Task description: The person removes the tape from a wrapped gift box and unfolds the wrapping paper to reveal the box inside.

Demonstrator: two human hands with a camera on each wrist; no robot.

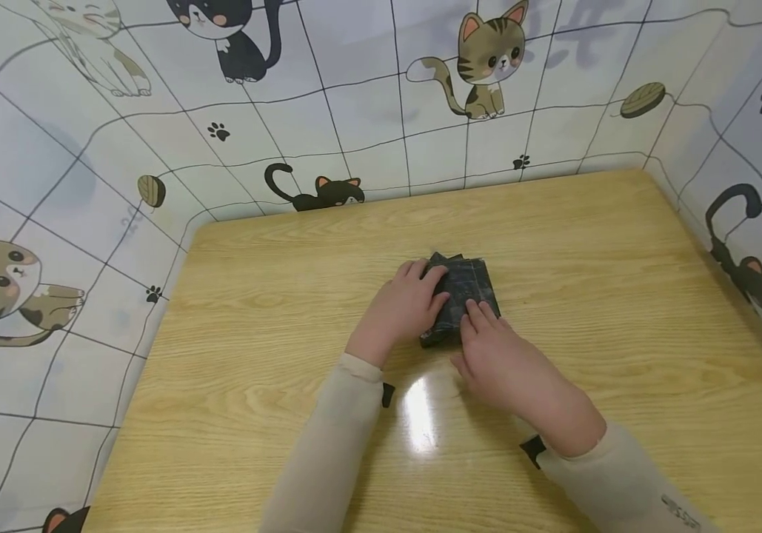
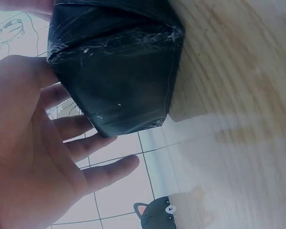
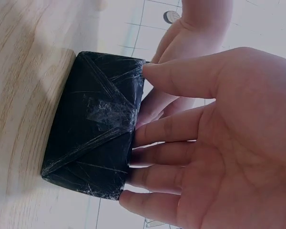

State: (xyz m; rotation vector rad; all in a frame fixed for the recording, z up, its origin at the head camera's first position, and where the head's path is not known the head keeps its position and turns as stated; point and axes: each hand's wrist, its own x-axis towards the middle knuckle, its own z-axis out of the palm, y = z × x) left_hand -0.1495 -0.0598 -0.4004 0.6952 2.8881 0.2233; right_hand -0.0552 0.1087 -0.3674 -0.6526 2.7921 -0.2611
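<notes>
So, biggest stuff first: the wall covering (image 1: 367, 141) is white with wavy grid lines, paw prints and cartoon cats, wrapping round a yellowish wood-grain desk (image 1: 254, 333). Two beige sleeves (image 1: 330, 444) reach in from the near side.

Both hands are on the package. The left hand (image 1: 407, 303) has its fingers loosely spread, fairly straight, against the left side, with the thumb over the top. The right hand (image 1: 510, 363) has straight, relaxed fingers touching its near right part. Neither is curled round it.

The black-wrapped package (image 1: 467, 277) sits on the desk right between the hands, a bit past the right one. Its long axis looks to run away from the person, toward the back wall, with a folded end facing near. Right wrist view shows diagonal folds there and a scuffed shiny patch (image 3: 109, 113).

Tiniest bit: dark lettering (image 1: 679, 512) on the right sleeve, too blurry to read. I can't make out any label on the package.
</notes>
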